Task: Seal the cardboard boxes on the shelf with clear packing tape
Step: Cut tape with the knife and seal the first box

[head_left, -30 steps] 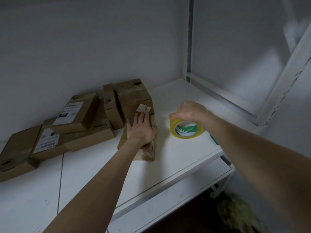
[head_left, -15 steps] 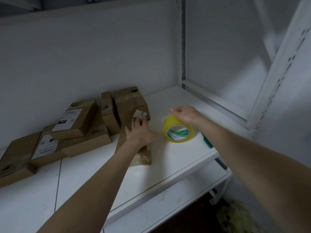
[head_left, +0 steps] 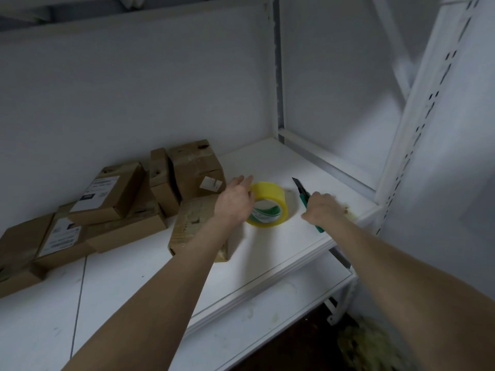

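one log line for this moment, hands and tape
left hand: on yellow tape roll, grip unclear | right hand: grips green knife | nearest box: below left forearm, on shelf
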### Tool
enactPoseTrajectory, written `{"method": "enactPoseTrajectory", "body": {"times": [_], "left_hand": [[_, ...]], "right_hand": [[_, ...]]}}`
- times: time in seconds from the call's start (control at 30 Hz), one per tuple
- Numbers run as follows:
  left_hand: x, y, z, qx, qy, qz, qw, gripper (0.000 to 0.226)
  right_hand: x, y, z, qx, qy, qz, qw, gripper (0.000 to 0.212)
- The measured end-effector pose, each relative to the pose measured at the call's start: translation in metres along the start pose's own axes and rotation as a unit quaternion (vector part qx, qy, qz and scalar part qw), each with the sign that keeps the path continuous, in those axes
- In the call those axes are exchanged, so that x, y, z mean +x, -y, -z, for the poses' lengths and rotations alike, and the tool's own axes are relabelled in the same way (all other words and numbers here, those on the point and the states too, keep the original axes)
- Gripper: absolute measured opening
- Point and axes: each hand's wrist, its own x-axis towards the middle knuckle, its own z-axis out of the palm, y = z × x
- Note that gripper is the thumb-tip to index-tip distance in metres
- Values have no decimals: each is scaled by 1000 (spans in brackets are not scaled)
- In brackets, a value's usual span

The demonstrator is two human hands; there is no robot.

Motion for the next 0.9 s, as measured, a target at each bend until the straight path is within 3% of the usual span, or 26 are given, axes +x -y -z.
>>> {"method": "enactPoseTrajectory", "body": {"times": [0.17,0.23,0.33,0.4,0.5,0.57,0.63,0.7,0.77,0.83,0.9], "left_hand": [[-3,-4,-5,-35,83,11,996,54],[-5,-6,-5,-51,95,4,994,55],[-4,-7,3,-106,40,2,994,50],[2,-10,11,-194,-40,28,980,42],[9,-22,27,-443,-52,86,891,35],[10,-31,34,-565,0,98,819,31],[8,-31,37,-613,-6,111,782,25],[5,-21,38,-600,-79,150,782,16],[-1,-2,40,-572,-137,180,788,7],[-13,15,40,-487,-122,189,844,5],[-26,24,33,-382,-49,193,902,9]], "right_hand": [[-2,-8,1,2,6,8,1000,29],[-5,-10,6,51,3,8,999,21],[-13,-3,25,220,-39,17,975,27],[-20,9,46,350,-68,73,931,26],[-43,40,76,481,-1,172,860,11],[-58,61,83,461,53,223,857,7],[-61,76,79,421,87,259,865,15],[-55,80,72,376,87,272,881,21],[-38,77,67,274,-9,254,927,31],[-25,76,61,154,-86,220,960,28],[-20,81,52,78,-41,220,971,52]]}}
